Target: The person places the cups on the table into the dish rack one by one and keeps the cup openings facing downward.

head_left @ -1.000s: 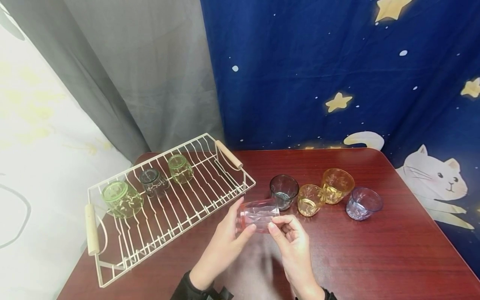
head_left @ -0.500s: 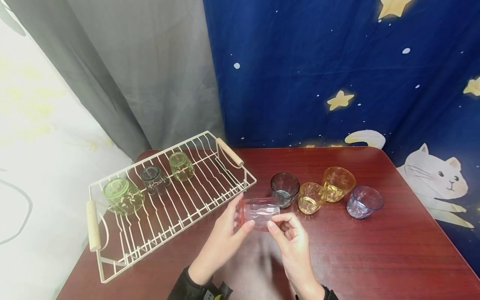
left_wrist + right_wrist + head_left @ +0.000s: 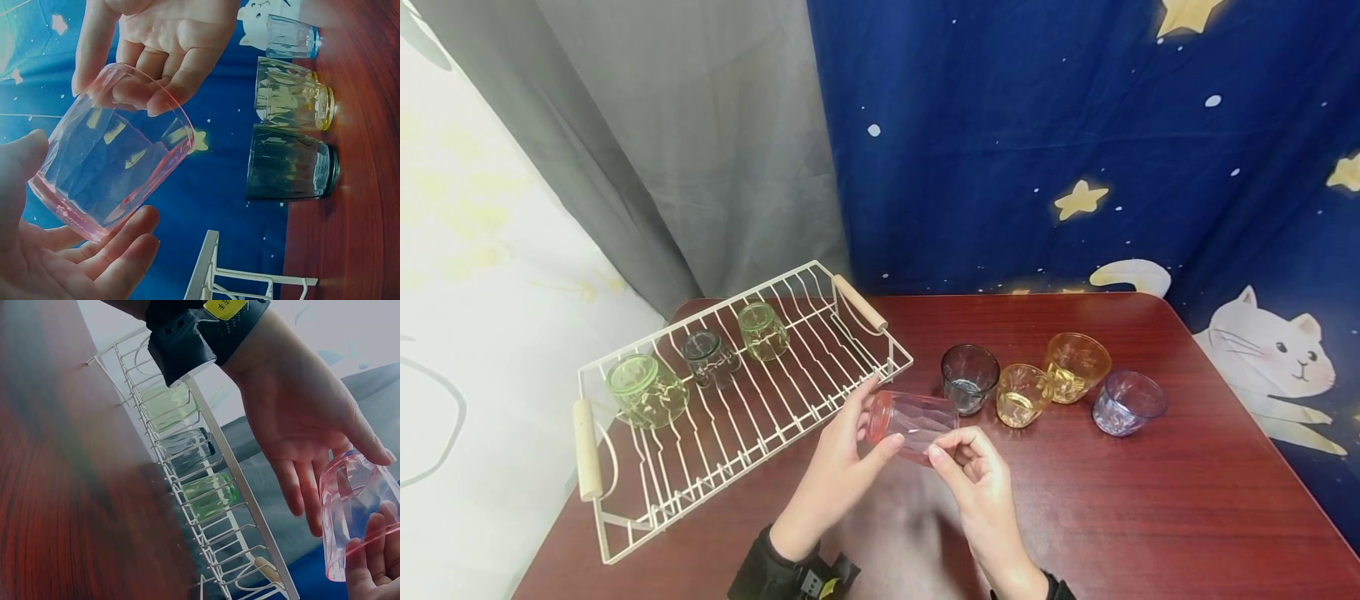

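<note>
A clear pink glass (image 3: 919,422) lies tilted on its side in the air over the table, its thicker base to the left and its mouth to the right. My left hand (image 3: 841,462) grips the base end, thumb in front and fingers behind. With thumb and fingertips my right hand (image 3: 979,487) pinches the rim. In the left wrist view several right fingers show through the wall of the glass (image 3: 119,150) near its mouth. Just beyond the hands stands a dark grey glass (image 3: 970,379), upright on the table.
A white wire dish rack (image 3: 760,450) with wooden handles stands at left. It holds two green glasses (image 3: 647,392) (image 3: 763,332) and a grey glass (image 3: 709,358), all upside down. Right of the dark glass stand two yellow glasses (image 3: 1021,396) (image 3: 1077,367) and a bluish-purple glass (image 3: 1127,404).
Both hands have turned the pink glass slightly: its base end has swung a little left and its mouth end tips lower. The grips stay on it, and the other glasses have not moved.
</note>
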A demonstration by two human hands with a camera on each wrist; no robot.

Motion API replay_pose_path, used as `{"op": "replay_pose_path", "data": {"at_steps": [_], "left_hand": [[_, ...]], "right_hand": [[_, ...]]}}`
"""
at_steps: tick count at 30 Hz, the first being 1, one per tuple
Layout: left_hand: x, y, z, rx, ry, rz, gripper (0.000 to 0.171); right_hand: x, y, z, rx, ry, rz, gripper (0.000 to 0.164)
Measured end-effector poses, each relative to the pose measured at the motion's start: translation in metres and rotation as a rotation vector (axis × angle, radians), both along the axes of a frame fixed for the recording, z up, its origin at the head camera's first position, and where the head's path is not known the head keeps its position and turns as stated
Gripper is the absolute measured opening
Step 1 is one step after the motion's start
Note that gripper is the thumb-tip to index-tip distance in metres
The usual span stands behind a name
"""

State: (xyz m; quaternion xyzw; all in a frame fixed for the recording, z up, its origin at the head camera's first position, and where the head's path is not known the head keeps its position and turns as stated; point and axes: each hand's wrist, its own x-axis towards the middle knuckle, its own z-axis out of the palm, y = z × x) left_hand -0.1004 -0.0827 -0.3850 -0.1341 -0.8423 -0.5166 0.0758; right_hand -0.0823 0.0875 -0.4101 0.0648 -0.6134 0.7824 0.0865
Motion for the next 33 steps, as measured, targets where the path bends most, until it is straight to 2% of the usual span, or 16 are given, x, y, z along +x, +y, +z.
{"op": "replay_pose_path", "data": {"at_steps": [4,11,16,24,33], "left_hand": [[-0.002,-0.001,0.004,-0.001,0.037,0.007,0.071],[-0.009,-0.005,0.012,-0.045,0.098,0.022,0.072],[-0.012,-0.007,0.016,-0.060,0.113,0.019,0.072],[-0.018,-0.008,0.025,-0.082,0.148,0.013,0.074],[-0.029,-0.013,0.034,-0.178,0.207,0.054,0.076]], "right_hand": [[-0.001,0.000,-0.002,0.009,0.006,0.028,0.017],[-0.002,-0.001,-0.004,0.101,-0.089,0.038,0.009],[-0.004,-0.001,-0.003,0.132,-0.117,0.059,0.009],[-0.006,0.001,-0.003,0.185,-0.096,0.135,0.014],[-0.010,0.009,0.000,0.294,-0.027,0.123,0.014]]}}
